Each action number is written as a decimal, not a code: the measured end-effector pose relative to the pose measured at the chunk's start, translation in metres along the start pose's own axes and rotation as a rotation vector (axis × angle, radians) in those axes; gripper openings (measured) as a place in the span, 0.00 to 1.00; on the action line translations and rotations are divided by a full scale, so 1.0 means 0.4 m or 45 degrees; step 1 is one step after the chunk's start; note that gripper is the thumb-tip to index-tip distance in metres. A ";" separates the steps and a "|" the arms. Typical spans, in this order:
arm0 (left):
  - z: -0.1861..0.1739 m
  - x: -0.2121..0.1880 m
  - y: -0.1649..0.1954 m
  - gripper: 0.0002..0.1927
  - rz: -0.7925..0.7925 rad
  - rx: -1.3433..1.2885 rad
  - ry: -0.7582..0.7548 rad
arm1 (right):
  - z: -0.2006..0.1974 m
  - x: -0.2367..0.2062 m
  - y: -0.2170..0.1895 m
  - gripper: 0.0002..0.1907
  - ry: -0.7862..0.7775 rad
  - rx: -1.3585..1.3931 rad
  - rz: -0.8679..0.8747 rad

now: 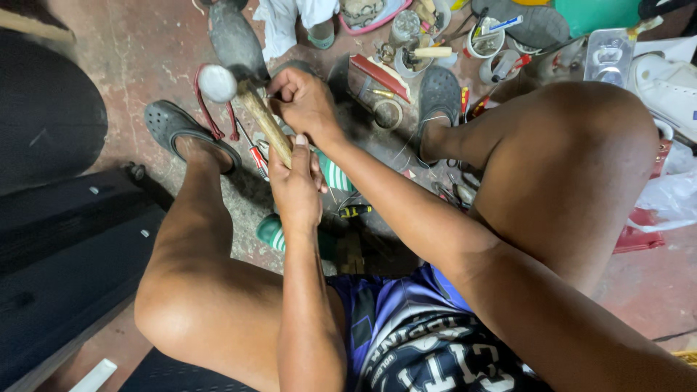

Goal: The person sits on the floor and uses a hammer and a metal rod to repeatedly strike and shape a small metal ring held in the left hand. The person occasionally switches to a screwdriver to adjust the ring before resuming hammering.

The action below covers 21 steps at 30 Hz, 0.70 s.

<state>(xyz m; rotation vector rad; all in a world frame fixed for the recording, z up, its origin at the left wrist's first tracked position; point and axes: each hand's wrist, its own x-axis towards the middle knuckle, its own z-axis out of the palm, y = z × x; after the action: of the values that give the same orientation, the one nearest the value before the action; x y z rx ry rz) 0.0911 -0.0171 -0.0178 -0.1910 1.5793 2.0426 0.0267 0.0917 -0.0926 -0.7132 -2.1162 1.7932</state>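
Here we sit low over a stained concrete floor (145,43), knees spread, with our two hands meeting between them; our left hand (296,187) is closed around the wooden handle of a hammer (250,101), gripping it low on the shaft, so that the round metal head (217,83) stands up and away from us, to the upper left of the fist; the handle's long axis runs on a slant from that head down and rightward into our palm, and the head lies well clear of the fingers. Our right hand (305,101) is curled into a loose fist just beside the upper part of the handle, touching or nearly touching it near the neck; its fingers are drawn together, but we cannot tell whether they pinch some small thing or only press against the wood, since the knuckles hide what is under them. Of the two, the right hand is the nearer to the hammer's head; the left holds the weight from below. Under the hands a green-and-white striped object (335,176) shows partly, its shape hidden by our wrists. Our feet wear grey clogs (174,129), one on either side of the hands; beyond them lie scattered tools, a roll of tape (388,113), small tins (485,42) and a white shoe (671,87) at the right edge.
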 end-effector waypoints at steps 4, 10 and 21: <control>-0.005 -0.001 -0.001 0.07 0.010 -0.063 0.026 | -0.002 -0.002 -0.008 0.09 -0.025 0.051 0.017; -0.017 -0.010 0.006 0.06 -0.054 -0.099 0.032 | -0.007 -0.012 -0.031 0.10 0.017 0.028 -0.045; 0.005 0.012 0.002 0.06 -0.023 0.160 0.072 | -0.017 0.010 -0.020 0.10 -0.062 0.182 -0.074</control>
<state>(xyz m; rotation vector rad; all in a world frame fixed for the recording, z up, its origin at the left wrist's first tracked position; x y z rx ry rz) 0.0869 -0.0138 -0.0185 -0.2169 1.7277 1.9322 0.0252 0.0989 -0.0840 -0.5711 -1.9924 1.9253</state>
